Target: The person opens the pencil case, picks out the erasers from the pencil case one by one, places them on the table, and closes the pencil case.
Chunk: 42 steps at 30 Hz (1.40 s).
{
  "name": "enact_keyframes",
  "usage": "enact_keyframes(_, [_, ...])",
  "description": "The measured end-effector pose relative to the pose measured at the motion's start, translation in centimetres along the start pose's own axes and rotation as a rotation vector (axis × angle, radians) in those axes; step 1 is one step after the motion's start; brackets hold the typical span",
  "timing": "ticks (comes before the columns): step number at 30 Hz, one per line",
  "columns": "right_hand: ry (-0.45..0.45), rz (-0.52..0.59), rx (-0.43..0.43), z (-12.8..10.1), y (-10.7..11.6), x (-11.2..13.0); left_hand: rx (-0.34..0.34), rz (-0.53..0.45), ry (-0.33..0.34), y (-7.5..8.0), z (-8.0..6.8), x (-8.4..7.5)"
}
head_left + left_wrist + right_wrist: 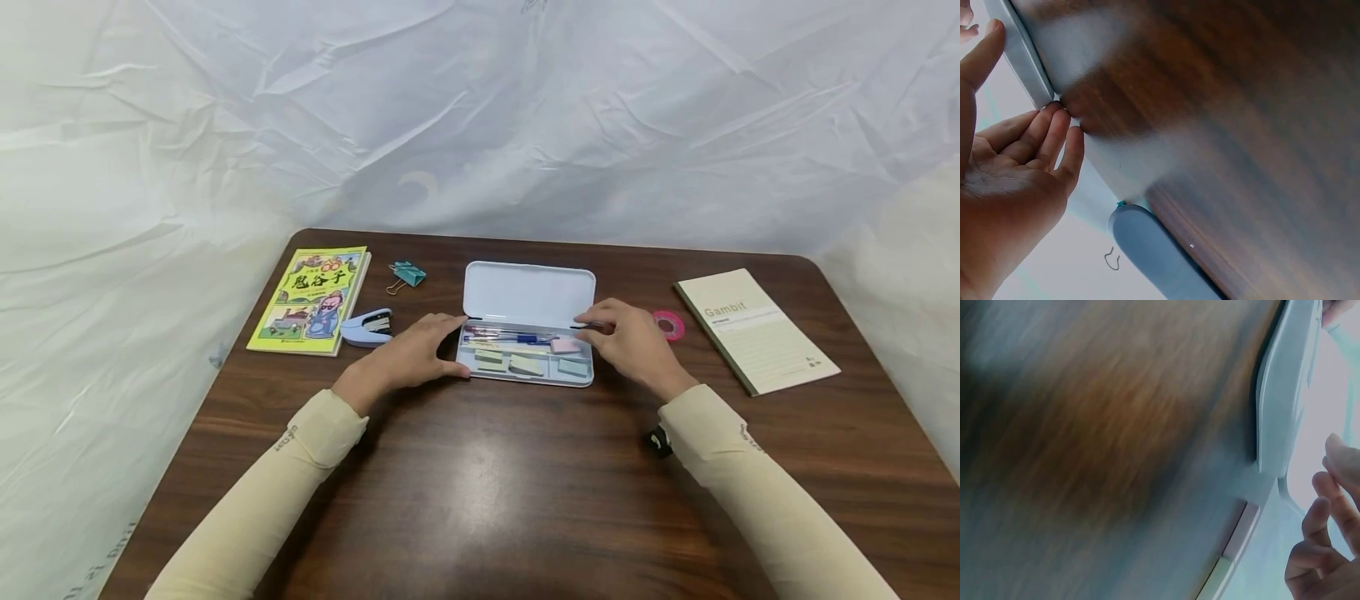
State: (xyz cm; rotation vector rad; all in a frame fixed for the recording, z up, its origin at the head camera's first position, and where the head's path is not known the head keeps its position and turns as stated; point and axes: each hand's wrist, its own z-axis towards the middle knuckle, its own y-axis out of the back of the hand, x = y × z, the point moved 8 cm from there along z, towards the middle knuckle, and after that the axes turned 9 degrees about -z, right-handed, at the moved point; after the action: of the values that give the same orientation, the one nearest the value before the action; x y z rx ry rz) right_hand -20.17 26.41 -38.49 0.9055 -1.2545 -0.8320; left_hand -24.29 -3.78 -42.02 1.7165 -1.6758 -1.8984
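Note:
An open white pencil case [525,382] lies on the table with its lid [528,293] raised at the back. Inside are several pens [517,338], a pinkish eraser [566,345] and pale small blocks [527,365]. My left hand [412,350] grips the case's left end, its thumb at the front corner and its fingers towards the hinge; the left wrist view shows the fingertips at the case's corner. My right hand [633,342] hovers at the right end, loosely curled, thumb and index finger apart beside the lid's hinge, with nothing visible between them.
At left lie a yellow comic-covered book [311,300], a light blue stapler [366,329] and a teal binder clip [408,273]. Right of the case are a pink ring-shaped tape roll [669,325] and a cream notebook [757,333]. White sheeting [480,125] hangs behind the table.

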Motion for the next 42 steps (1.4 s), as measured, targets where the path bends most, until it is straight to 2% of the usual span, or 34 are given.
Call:
enact_keyframes(6, [0.043,0.025,0.068,0.2,-1.4,0.9,-0.004,0.003,-0.005,0.0,0.0,-0.1])
enact_keyframes(15, [0.022,0.000,0.175,0.2,-2.9,0.8,-0.005,0.012,-0.011,0.0,0.2,-0.3])
enact_keyframes(28, [0.025,-0.031,0.223,0.7,-3.5,0.7,-0.001,0.007,0.002,0.0,0.2,-0.1])
enact_keyframes(42, [0.129,-0.063,0.221,0.7,-3.6,0.8,-0.002,0.000,0.002,0.0,0.1,-0.1])
